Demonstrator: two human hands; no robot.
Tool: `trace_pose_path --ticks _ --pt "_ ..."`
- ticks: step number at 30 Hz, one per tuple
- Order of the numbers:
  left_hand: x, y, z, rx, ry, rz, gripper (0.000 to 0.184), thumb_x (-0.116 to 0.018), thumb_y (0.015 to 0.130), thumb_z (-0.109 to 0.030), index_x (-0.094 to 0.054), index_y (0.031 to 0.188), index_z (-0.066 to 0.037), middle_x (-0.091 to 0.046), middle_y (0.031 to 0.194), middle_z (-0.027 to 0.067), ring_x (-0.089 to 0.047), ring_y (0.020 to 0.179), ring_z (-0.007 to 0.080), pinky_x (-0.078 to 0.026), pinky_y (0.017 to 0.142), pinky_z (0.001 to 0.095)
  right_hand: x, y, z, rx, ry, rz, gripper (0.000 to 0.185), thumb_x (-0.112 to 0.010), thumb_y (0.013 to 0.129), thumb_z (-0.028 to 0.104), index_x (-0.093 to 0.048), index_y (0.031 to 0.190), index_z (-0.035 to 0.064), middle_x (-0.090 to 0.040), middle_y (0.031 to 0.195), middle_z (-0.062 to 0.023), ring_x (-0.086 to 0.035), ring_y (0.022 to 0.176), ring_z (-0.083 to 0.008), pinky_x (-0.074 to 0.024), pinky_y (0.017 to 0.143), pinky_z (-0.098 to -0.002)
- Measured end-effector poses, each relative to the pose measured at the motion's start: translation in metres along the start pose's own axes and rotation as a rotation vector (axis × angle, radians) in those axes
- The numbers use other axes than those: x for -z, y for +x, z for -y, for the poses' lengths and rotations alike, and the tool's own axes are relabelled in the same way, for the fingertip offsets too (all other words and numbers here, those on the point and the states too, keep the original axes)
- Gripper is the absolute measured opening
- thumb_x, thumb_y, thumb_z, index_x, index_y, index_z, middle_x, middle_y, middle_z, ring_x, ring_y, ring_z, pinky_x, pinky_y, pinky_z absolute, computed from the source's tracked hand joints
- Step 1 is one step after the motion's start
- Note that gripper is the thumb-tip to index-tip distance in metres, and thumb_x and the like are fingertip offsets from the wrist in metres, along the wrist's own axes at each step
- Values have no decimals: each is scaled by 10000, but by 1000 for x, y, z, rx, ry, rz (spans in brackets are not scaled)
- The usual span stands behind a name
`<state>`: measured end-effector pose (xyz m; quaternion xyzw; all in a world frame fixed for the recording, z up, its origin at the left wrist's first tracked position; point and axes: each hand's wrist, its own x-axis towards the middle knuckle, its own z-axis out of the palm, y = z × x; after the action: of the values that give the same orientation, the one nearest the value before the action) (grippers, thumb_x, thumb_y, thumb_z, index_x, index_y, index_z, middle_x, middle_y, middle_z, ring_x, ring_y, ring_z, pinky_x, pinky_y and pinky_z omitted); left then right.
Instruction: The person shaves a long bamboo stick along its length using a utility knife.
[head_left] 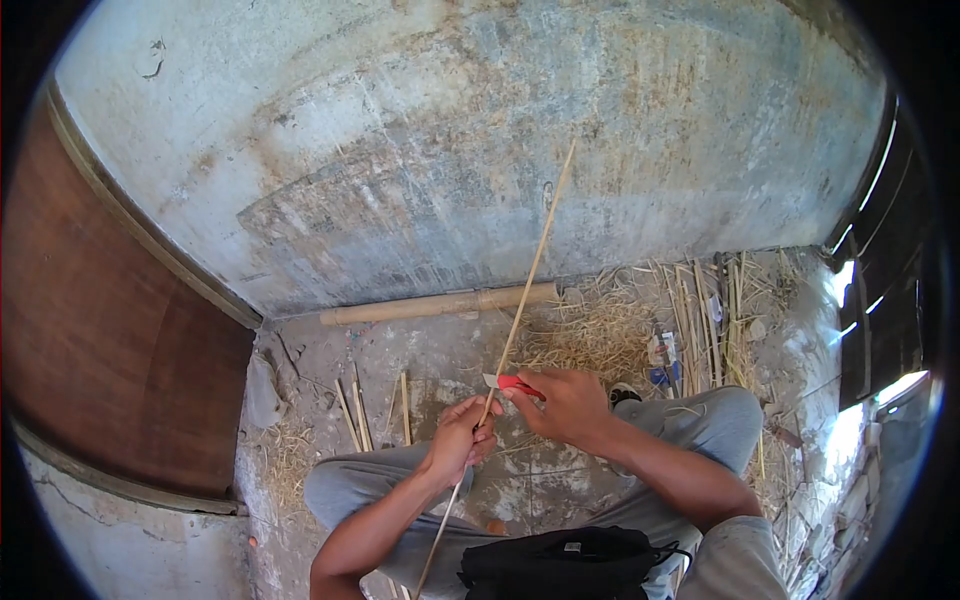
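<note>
A long, thin bamboo strip [530, 280] slants from my lap up toward the wall. My left hand [463, 437] is closed around its lower part, in front of my left knee. In my right hand [567, 405] is a red-handled utility knife [520, 385], gripped with the fingers curled over the handle. Its short pale blade meets or nearly meets the strip just above my left hand; whether it is cutting in cannot be made out.
A thick bamboo pole [440, 305] lies along the base of the stained wall [420, 150]. Curly shavings [590, 330] are heaped on the floor, with several split strips [705, 320] to their right. A brown panel [130, 310] stands left. A black bag [560, 565] rests on my lap.
</note>
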<state>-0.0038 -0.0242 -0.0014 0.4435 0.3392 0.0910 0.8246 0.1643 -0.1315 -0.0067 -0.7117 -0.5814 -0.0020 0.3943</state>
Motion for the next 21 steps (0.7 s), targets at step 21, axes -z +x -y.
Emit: trace_pose_path --ticks 21 --pt "-2 -2 15 -93 128 -74 278 -420 1073 -273 -557 981 -50 -351 580 -47 -305 422 47 -207 374 245 7 9 -3 -82 -68 -59 296 -707 857 366 -739 942 84 -672 696 -96 -667 592 -299 -517 505 -416"
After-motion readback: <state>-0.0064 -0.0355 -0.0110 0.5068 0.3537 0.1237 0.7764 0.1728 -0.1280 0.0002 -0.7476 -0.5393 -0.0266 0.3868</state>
